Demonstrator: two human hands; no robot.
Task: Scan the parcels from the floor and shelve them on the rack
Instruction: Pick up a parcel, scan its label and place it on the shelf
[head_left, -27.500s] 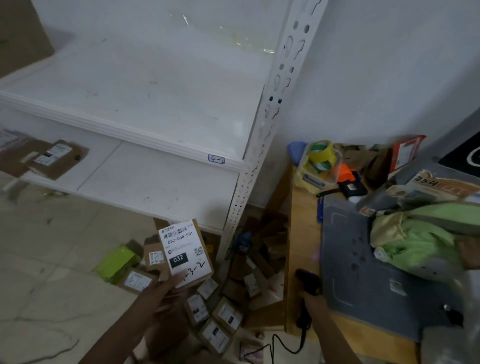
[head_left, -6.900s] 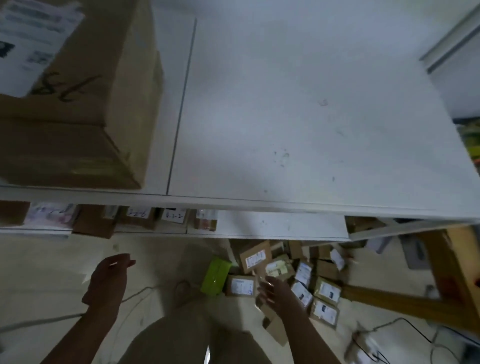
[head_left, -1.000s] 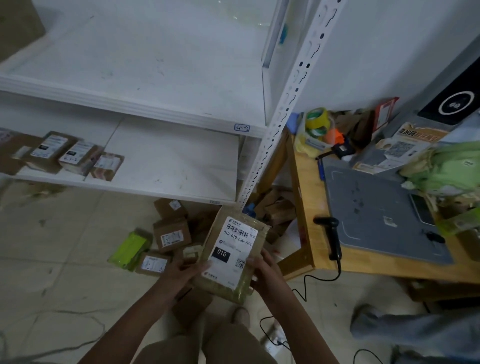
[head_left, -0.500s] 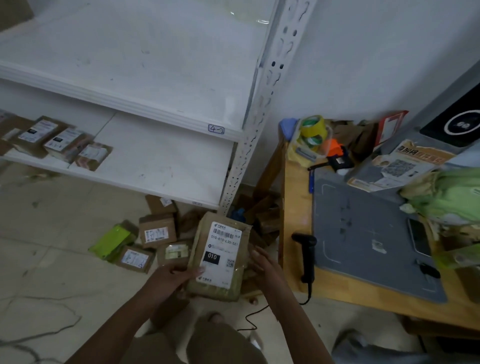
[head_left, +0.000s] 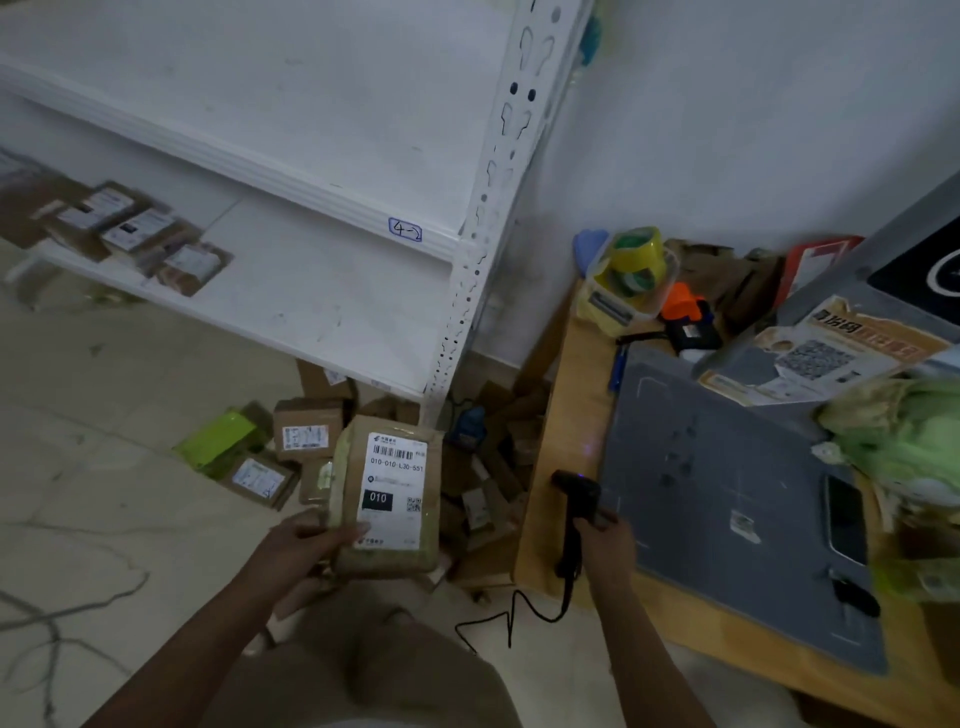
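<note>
My left hand (head_left: 306, 540) grips the lower left edge of a brown padded parcel (head_left: 387, 493), held label-up over the floor pile; its white label reads 010. My right hand (head_left: 605, 535) is curled round the handle of the black corded barcode scanner (head_left: 574, 493) at the wooden table's near left edge. More brown parcels (head_left: 306, 434) and a green packet (head_left: 218, 439) lie on the floor under the white rack (head_left: 322, 312). Three labelled parcels (head_left: 140, 231) lie on the rack's lower shelf at the left.
The rack's perforated white post (head_left: 488, 208) stands between the shelves and the wooden table (head_left: 566, 405). On the table lie a grey mat (head_left: 727, 493), a phone (head_left: 847, 517), tape rolls in a tub (head_left: 631, 270) and a green bag (head_left: 909, 441). The scanner cable (head_left: 509, 618) trails onto the floor.
My right hand let go of the parcel, moved right to the table edge and took hold of the scanner. My left hand alone now holds the parcel.
</note>
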